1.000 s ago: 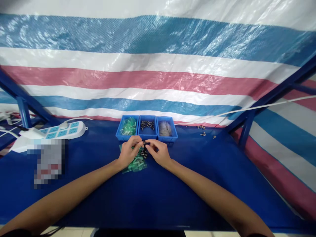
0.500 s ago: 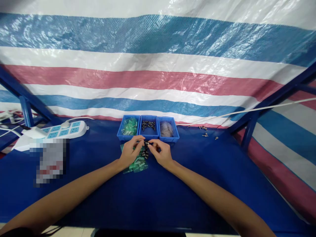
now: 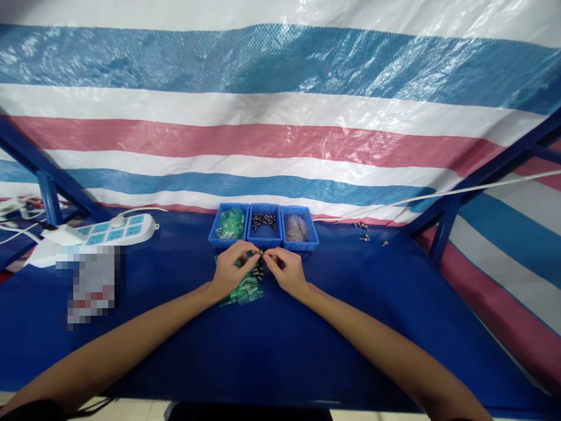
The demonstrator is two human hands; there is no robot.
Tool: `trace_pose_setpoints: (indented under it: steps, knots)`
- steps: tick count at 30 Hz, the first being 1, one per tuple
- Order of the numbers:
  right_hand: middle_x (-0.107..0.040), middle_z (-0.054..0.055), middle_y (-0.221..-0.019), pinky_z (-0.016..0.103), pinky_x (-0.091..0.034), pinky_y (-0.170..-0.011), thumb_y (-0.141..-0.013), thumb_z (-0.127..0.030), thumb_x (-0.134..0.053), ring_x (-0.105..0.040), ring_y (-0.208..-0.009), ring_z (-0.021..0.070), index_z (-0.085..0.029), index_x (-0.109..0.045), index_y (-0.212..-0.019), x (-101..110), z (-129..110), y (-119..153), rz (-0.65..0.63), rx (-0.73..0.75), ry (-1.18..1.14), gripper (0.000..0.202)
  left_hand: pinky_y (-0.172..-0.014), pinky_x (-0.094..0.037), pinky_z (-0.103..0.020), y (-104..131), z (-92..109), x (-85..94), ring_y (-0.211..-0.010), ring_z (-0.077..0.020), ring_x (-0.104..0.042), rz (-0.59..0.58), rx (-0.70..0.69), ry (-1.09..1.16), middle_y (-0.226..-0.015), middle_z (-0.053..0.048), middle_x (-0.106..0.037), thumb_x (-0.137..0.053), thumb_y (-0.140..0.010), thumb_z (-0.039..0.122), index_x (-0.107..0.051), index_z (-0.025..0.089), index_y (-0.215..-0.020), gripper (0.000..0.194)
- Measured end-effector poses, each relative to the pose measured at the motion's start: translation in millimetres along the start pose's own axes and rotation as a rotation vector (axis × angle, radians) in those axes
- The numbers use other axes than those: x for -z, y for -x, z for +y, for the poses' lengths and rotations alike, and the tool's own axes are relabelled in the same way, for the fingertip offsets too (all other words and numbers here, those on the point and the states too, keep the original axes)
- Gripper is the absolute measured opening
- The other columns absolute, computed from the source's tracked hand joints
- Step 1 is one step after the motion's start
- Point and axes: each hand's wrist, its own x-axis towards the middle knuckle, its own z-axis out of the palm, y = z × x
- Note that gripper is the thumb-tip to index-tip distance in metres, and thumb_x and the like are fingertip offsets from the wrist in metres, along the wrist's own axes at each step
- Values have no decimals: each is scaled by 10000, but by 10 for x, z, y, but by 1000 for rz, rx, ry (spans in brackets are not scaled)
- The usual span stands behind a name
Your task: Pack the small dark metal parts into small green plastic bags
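Beyond the left hand (image 3: 228,272) and right hand (image 3: 289,273), three blue boxes (image 3: 264,241) contain green packets (image 3: 231,223), metal parts (image 3: 264,220) and clear plastic (image 3: 295,228); both hands pinch one small piece (image 3: 261,253) between them.

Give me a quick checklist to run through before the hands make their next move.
1. Left hand and right hand both in view: ok.
2. Small piece at their fingertips held firmly: cannot tell, too small and partly covered.
3. Three blue bins upright, side by side: ok.
4. All green packets under and beside the left hand visible: not ok, partly hidden.
5. No stray metal bits on the table: not ok, several lie at right.
6. Power strip apart from both hands: ok.
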Motion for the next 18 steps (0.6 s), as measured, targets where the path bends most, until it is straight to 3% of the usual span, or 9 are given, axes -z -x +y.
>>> trace_pose_setpoints:
  steps: [4, 11, 15, 18]
  knots:
    - [-585, 4, -615, 233, -413, -546, -890, -298, -528, -488, -519, 108, -159, -665, -803, 1, 2, -2, -1, 2, 8, 214, -532, -476, -208, 22, 14, 3, -486, -38, -528, 29, 57, 54, -997, -57, -644, -588, -844, 220, -604, 161, -914, 92]
    - [-581, 5, -613, 237, -411, -540, -890, -283, -525, -493, -524, 112, -163, -655, -796, 6, -21, -4, 9, 18, 22, 201, -510, -473, -196, 20, 19, 8, -504, -53, -530, 2, 106, 52, -947, -48, -640, -562, -872, 255, -635, 176, -954, 135]
    - [-608, 13, -664, 240, -431, -565, -894, -284, -517, -512, -548, 115, -169, -659, -858, 11, -18, 1, 17, 19, 19, 186, -536, -486, -203, 5, 13, 14, -537, -68, -529, -25, 80, 19, -957, -61, -636, -530, -898, 278, -669, 193, -980, 183]
    - [-594, 7, -659, 238, -437, -558, -893, -295, -516, -512, -543, 116, -173, -656, -937, 5, 3, 5, 17, 9, 11, 191, -453, -448, -178, 8, -6, 0, -448, -41, -468, -58, 125, 88, -909, -43, -632, -526, -901, 296, -635, 193, -1044, 208]
